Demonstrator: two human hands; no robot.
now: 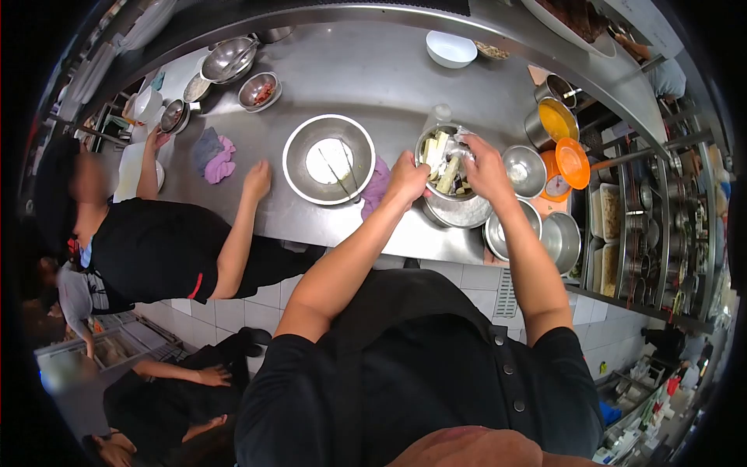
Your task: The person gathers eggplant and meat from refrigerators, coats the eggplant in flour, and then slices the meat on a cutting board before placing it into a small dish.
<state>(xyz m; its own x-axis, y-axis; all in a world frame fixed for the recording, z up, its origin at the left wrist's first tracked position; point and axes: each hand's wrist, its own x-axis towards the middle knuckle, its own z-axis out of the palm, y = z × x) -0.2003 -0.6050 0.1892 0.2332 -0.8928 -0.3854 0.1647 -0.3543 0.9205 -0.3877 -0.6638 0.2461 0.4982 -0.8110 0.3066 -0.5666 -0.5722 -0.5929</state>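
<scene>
A steel bowl [459, 208] holding pale cut pieces [446, 162] sits on the steel counter [389, 86] in front of me. My left hand [408, 177] grips the bowl's left rim. Over the bowl's right side, my right hand [486, 167] reaches down among the pieces, fingers bent; I cannot tell if it holds one. A clear plastic wrap or bag lies around the pieces.
A big steel bowl [329, 159] with tongs stands left of mine, a purple cloth [377, 189] between them. Several steel bowls [523, 170] and an orange-lidded container [571, 162] crowd the right. A co-worker's hand [257, 179] rests on the counter at left.
</scene>
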